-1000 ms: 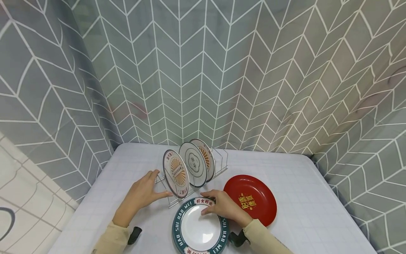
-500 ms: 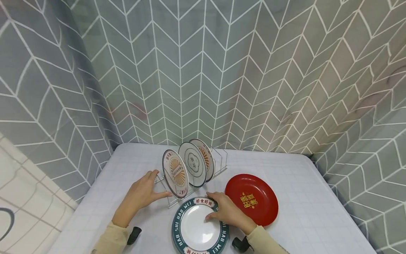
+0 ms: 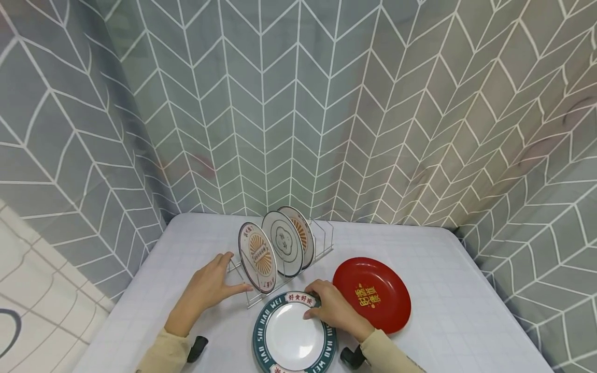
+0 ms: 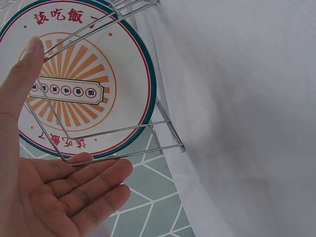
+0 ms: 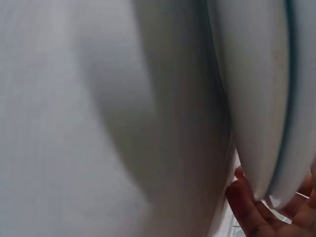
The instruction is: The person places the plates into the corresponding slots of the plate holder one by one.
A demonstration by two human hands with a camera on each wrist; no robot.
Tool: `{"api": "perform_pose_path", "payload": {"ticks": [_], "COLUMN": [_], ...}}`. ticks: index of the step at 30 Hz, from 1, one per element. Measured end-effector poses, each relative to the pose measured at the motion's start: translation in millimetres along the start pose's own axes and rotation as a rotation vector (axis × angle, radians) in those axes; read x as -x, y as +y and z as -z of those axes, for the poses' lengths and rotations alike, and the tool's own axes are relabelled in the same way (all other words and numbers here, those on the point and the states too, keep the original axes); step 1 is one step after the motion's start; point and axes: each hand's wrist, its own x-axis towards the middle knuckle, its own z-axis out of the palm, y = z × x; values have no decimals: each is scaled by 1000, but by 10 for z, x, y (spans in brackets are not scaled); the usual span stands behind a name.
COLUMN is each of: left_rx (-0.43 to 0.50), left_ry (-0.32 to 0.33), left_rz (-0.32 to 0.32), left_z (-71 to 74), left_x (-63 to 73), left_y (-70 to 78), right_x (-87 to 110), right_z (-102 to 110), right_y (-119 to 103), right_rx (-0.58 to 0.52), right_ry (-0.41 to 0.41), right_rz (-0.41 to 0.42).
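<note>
A metal wire plate rack (image 3: pixel 255 299) stands on the table, holding three upright plates. My left hand (image 3: pixel 210 282) holds its near-left end, with the thumb on one bent wire and fingers against another (image 4: pixel 94 190). Closest to that hand leans a plate with an orange sunburst (image 3: pixel 258 256); behind it are a white plate with a grey emblem (image 3: pixel 282 243) and another sunburst plate (image 3: pixel 302 228). A green-rimmed white plate (image 3: pixel 294 336) lies flat in front. My right hand (image 3: pixel 333 311) grips its right edge, thumb over the top, fingertips (image 5: pixel 242 197) at the rim. Two stacked rims show in the right wrist view.
A red oval plate (image 3: pixel 387 295) with gold characters lies just right of my right hand. The white-clothed table (image 3: pixel 443 290) extends to the right, and a patterned grey curtain (image 3: pixel 298 129) hangs behind and at both sides.
My right hand has moved slightly right along the green-rimmed plate, its thumb now nearer the rim. The red plate has shifted a little to the right. My left hand has stayed on the rack.
</note>
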Motion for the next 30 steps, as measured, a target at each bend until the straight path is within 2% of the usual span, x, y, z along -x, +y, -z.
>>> {"api": "perform_pose_path", "payload": {"ticks": [6,11,17,22,27,30], "left_rx": [1,-5,-12,-11,-7,-11], "left_ry": [-1,-3,14,18,14,16], "left_rz": [0,1,-10,-13,-16,-18], "left_z": [4,-11,-24,-11,1,3], "left_x": [1,-3,-8,-3,-6,-10], "left_y": [-4,-9,-9,1,9,8], "right_x": [-35,-42,-27,-5,46,66], "right_z": [10,100,340,531,687,742], "right_y": [30,28,68,136,164,160], "right_rx": [-69,-211,-476,-620,-776,-832], "right_ry": [19,27,-111,-234,-273,-279], "right_rz": [7,8,-61,-94,-106,-121]}}
